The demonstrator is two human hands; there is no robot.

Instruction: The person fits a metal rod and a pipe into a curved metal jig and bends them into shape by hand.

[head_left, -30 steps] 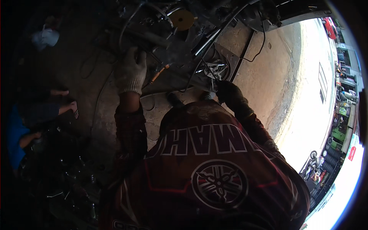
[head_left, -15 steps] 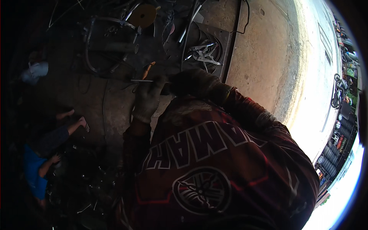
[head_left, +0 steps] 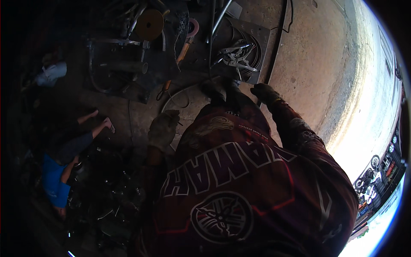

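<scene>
My left hand (head_left: 163,129), in a pale work glove, is closed at the left side of my body. A short dark tip sticks out by its fingers, but the rest of what it holds is hidden. Out to the right, my gloved right hand (head_left: 265,93) is curled closed; I cannot make out anything in it. Ahead of that hand, several locking pliers (head_left: 237,56) lie over coiled wire on a dark metal plate (head_left: 262,37). Beyond my left hand, an orange handle (head_left: 166,85) lies near a looped cable (head_left: 182,89).
A bent metal tube frame (head_left: 91,64) stands ahead left beside a round brown disc (head_left: 149,24). Someone in a blue shirt (head_left: 55,182) is at the left near scattered dark parts. Concrete floor (head_left: 314,55) stretches right towards a bright road.
My hands were together in front of my chest and have moved apart, the right one outward. The thin light rod at my left hand no longer shows. The view has shifted slightly.
</scene>
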